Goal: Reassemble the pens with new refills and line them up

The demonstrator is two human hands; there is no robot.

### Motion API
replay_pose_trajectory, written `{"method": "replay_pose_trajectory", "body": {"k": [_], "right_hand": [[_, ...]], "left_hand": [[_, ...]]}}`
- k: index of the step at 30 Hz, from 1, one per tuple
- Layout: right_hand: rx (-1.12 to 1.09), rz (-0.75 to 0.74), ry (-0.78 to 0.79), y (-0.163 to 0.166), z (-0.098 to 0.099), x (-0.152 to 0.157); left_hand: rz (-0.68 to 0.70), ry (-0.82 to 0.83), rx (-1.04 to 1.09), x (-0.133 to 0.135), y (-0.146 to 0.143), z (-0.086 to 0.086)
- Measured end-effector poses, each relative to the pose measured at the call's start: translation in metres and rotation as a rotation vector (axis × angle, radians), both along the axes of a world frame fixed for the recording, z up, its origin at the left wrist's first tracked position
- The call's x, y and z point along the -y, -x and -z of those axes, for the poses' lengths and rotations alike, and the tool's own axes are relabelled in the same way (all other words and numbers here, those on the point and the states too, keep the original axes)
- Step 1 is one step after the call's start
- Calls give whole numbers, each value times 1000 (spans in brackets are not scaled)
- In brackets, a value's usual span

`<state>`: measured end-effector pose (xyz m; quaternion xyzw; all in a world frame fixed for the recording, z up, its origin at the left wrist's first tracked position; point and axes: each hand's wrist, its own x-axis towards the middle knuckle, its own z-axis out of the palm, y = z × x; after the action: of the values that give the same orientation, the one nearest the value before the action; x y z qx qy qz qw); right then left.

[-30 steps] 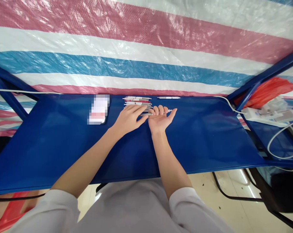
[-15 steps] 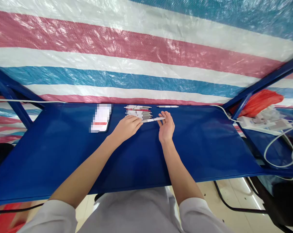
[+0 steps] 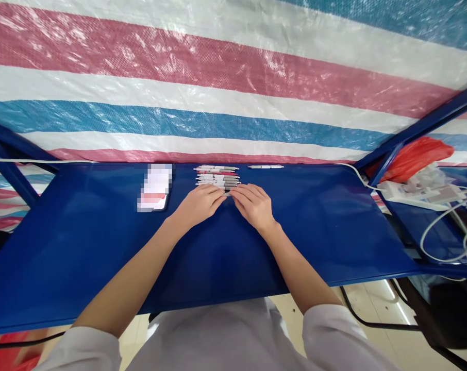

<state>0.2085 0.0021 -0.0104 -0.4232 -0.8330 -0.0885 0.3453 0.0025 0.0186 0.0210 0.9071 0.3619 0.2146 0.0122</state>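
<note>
Several white and grey pens (image 3: 218,178), one of them with red on it, lie side by side in a row across the blue table. At the near edge of this row, my left hand (image 3: 202,205) closes its fingers on the left part of a pen (image 3: 227,194). My right hand (image 3: 255,207) is closed on the same pen from the right, its fingertips almost meeting the left ones. Only a short grey stretch of that pen shows between the hands; the fingers cover the rest. One more pen (image 3: 265,166) lies apart, behind my right hand.
A phone (image 3: 156,185) with a blurred screen lies left of the pens on the blue table (image 3: 326,232). Striped plastic sheeting (image 3: 218,77) hangs behind. To the right are a red plastic bag (image 3: 419,157), a white power strip (image 3: 407,196) and looped white cables (image 3: 430,247).
My right hand has moved left and turned palm down, its fingers now close to my left hand. The white piece it held out to the right has come in to the row's near edge.
</note>
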Motion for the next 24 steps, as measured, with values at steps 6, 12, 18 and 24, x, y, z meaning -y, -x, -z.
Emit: {"method": "replay_pose_trajectory", "body": {"k": [6, 12, 18, 24], "right_hand": [[119, -36, -39, -17, -5, -2], [207, 43, -34, -47, -1, -19], [309, 136, 77, -69, 6, -45], [347, 160, 122, -83, 8, -68]], "left_hand": [[-108, -98, 22, 9, -5, 6], [-264, -91, -60, 32, -15, 31], [-303, -28, -39, 40, -21, 46], [-308, -21, -51, 40, -21, 46]]}}
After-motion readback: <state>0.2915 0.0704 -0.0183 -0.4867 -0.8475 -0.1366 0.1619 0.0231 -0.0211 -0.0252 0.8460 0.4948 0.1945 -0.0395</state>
